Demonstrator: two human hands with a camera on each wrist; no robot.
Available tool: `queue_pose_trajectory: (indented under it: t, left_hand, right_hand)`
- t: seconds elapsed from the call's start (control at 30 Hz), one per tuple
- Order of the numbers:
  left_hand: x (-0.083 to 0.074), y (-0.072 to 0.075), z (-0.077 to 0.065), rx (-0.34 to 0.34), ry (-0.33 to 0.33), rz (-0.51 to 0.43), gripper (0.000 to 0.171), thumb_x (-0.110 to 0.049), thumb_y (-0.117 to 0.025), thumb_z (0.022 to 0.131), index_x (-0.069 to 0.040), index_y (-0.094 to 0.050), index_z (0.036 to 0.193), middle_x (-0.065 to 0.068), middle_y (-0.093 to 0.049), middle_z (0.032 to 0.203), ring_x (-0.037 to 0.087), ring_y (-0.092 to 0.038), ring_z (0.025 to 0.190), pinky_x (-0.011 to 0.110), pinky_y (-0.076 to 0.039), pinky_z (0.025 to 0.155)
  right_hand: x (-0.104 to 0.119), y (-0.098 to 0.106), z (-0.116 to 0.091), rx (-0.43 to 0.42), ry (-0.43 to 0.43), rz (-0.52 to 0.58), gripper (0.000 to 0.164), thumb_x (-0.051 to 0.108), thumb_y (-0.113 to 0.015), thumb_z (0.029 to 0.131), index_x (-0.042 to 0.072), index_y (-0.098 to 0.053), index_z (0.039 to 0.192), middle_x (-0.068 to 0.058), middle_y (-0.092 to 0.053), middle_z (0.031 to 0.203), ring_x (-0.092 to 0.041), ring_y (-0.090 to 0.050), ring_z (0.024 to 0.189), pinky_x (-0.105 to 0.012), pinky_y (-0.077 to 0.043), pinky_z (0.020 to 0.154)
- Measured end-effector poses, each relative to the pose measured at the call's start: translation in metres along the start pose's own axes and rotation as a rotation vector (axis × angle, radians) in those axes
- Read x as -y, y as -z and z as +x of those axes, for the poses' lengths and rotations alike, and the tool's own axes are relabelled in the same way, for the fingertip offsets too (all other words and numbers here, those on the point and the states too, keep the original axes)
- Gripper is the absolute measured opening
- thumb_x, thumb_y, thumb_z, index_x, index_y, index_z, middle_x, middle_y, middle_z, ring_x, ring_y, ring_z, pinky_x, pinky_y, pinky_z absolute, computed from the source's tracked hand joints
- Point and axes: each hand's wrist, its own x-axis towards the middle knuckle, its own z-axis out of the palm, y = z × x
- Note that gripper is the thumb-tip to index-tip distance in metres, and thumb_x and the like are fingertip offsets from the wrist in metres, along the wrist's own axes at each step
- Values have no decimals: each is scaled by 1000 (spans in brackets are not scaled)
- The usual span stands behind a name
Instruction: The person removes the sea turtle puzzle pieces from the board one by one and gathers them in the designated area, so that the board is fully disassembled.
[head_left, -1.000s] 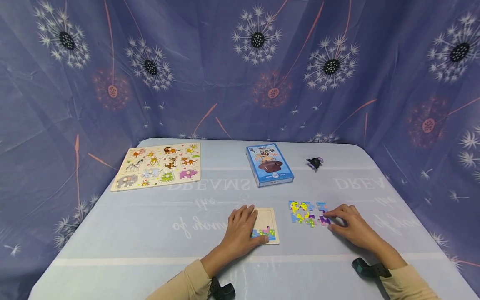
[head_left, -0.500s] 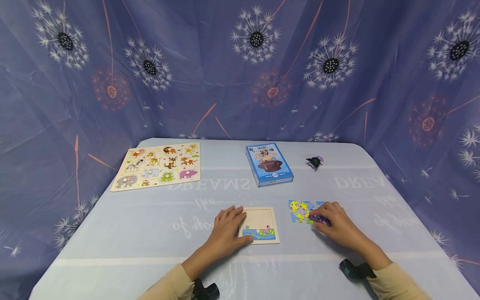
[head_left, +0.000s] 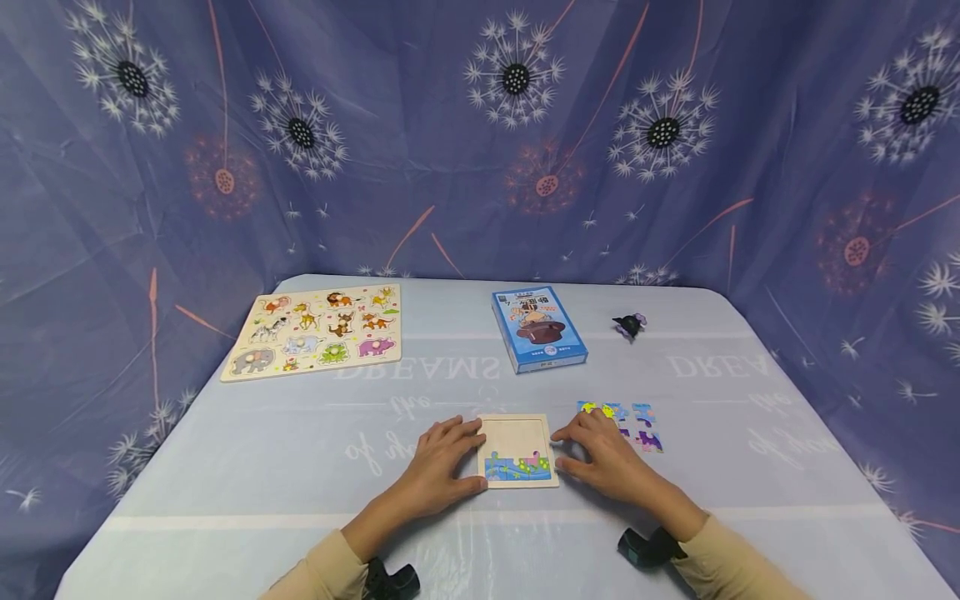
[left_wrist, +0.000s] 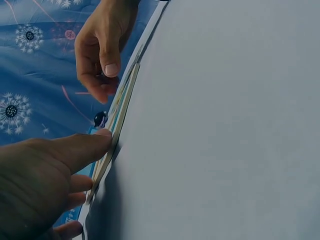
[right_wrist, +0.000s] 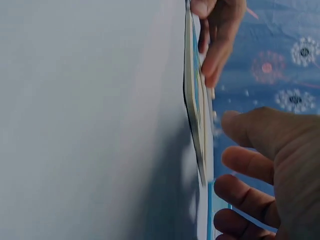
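Note:
A small wooden puzzle tray (head_left: 513,433) lies in front of me in the head view. Joined blue, green and pink jigsaw pieces (head_left: 517,472) fill its near side; bare wood shows above them. My left hand (head_left: 437,465) touches the tray's left edge, its thumb (left_wrist: 90,150) extended against the rim in the left wrist view. At the tray's right edge is my right hand (head_left: 606,460), with nothing between its thumb and fingers (right_wrist: 245,192). Loose jigsaw pieces (head_left: 648,442) lie beyond the right hand, which partly hides them.
A blue picture box (head_left: 542,329) lies behind the tray. Far left is a wooden animal peg puzzle (head_left: 315,332). A small black and purple object (head_left: 629,325), its kind unclear, sits at the back right. The table (head_left: 247,458) meets a dandelion-patterned curtain (head_left: 420,125).
My right hand has moved left from the loose pieces to the tray's right edge. The left hand has slid left off the tray's face to its left edge, uncovering more joined pieces.

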Motion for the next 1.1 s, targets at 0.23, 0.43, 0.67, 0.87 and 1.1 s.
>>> queue_pose_trajectory:
  t: [0.23,0.43,0.67,0.87,1.1]
  left_hand:
    - [3,2,-3,15,-10,4,58,-32,-72,80,-7,-56,130,8,-47,144,36,-32,138,62,-19,109]
    - [3,2,-3,5,-13,2,58,-33,-71,81,-8,-55,131,8,-47,144,36,-32,138,63,-19,109]
    - [1,2,-4,2,-13,1,58,-33,-71,81,-7,-55,131,9,-46,144,36,-32,138,63,-18,109]
    - [2,1,-4,-2,-25,-12,57,-33,-70,82,-7,-55,131,10,-46,144,37,-32,137,64,-18,108]
    - [3,1,-4,3,-31,-12,57,-33,-70,83,-6,-55,130,10,-46,143,37,-32,137,64,-18,108]
  right_hand:
    - [20,-12,8,21,44,8,27,30,-76,76,22,-69,100,10,-57,90,-5,-39,87,-30,-38,78]
    - [34,-22,14,2,80,31,27,30,-77,74,21,-69,99,10,-54,85,-4,-37,83,-26,-35,75]
    - [47,-30,18,-3,86,77,28,28,-78,74,19,-70,99,8,-51,82,-3,-34,82,-21,-34,71]
    - [55,-33,22,17,96,86,27,27,-77,75,17,-69,99,6,-52,84,-5,-37,83,-23,-37,73]
    - [59,-35,23,43,69,79,28,29,-77,76,17,-70,99,6,-51,84,-6,-38,84,-24,-38,74]
